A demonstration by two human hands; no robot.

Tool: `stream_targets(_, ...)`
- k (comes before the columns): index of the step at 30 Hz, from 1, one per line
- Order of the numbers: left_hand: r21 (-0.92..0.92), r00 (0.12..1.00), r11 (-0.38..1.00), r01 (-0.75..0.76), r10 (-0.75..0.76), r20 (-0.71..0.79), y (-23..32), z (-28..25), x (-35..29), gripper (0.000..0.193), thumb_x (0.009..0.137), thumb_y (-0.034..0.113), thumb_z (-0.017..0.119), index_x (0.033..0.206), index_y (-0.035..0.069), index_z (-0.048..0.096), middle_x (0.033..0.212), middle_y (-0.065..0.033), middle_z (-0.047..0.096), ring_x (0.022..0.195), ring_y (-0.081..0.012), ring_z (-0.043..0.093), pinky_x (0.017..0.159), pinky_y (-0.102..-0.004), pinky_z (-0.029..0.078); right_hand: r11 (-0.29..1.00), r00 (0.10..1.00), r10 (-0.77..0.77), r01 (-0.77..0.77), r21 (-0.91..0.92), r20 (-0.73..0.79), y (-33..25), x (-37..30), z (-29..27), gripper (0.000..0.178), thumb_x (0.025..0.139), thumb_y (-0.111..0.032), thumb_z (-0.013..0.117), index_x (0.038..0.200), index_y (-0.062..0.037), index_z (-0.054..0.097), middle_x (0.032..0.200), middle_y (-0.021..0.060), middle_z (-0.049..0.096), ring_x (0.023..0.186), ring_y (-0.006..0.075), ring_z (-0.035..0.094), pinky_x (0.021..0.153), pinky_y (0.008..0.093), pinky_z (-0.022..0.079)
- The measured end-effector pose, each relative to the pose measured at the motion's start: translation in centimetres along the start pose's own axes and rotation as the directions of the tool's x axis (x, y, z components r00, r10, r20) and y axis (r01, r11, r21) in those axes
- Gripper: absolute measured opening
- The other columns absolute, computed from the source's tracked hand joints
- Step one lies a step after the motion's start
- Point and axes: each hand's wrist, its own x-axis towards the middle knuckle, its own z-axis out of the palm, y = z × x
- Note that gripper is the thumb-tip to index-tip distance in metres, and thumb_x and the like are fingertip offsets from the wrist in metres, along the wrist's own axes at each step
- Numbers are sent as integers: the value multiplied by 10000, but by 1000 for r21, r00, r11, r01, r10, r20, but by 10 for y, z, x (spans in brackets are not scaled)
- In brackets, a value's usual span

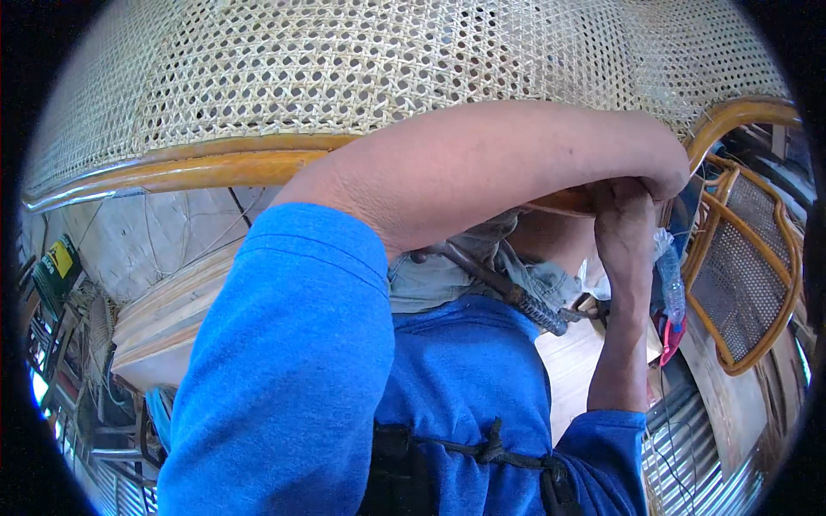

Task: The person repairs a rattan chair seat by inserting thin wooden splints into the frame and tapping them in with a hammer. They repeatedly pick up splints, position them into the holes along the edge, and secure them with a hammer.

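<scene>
Left hand (664, 176): forearm crosses the view from the blue sleeve (292, 361) at lower left to the upper right; hand curled over the wooden rim (215, 168) of the cane panel (361, 64), fingers hidden behind the rim's edge. Grasp on the rim looks closed, though the fingertips cannot be seen.

Right hand (626, 215): rises from the lower right, directly under the left hand and touching it; fingers clenched against the underside of the same rim. What it grips beyond the rim cannot be told.

Cane panel: open-weave, pale, above and beyond both hands, filling the upper view. Its rim, amber-brown and curved, runs from far left to the hands.

Tool (508, 288): dark rod with ribbed handle, below the left forearm, left of the right wrist, lying against grey cloth.

Plastic bottle (671, 279): clear, just right of the right wrist; red item below it, unclear.

Chair frame (744, 258): cane and wood, right of both hands.

Wooden boards (163, 318): stacked, well left of the hands, below the rim.
</scene>
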Motion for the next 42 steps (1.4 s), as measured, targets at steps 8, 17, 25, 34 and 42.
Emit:
stream_targets(8,81,931,995,53,-20,-364,7,-22,-21,318,781,314,599,932,45,677,882,-172,658,793,-333,637,692,-432,490,915,967,-248,253,-315,58,19,5,-3,214,791,-94,526,984,-64,614,931,142,617,900,360,568,786,427,451)
stream_targets(17,158,786,951,264,-117,-607,-8,40,-130,100,819,126,589,885,55,613,797,-132,599,746,-316,592,633,-399,474,870,960,-278,245,-428,-15,23,-4,-42,150,724,-138,570,869,-113,599,843,40,573,886,243,525,749,390,399)
stream_targets(25,235,776,905,355,-145,-614,10,56,-120,128,740,81,663,858,94,617,676,-67,532,616,-247,548,559,-374,430,957,961,-271,274,-98,47,55,-6,-43,246,671,-132,681,901,-99,599,884,37,572,875,239,521,780,390,386)
stream_targets(34,240,808,892,383,-198,-555,11,53,-112,155,724,0,671,836,77,600,706,-61,582,618,-232,535,561,-347,412,944,941,-329,325,54,79,60,-14,-34,216,685,-145,548,885,-65,559,879,63,539,844,232,512,749,393,389)
stream_targets(42,408,795,841,355,-41,-606,9,65,-113,187,688,27,676,837,96,587,668,-33,474,590,-207,484,544,-343,366,949,952,-290,272,161,102,50,-30,-31,275,661,-143,561,916,-37,561,865,80,519,774,229,507,679,372,402)
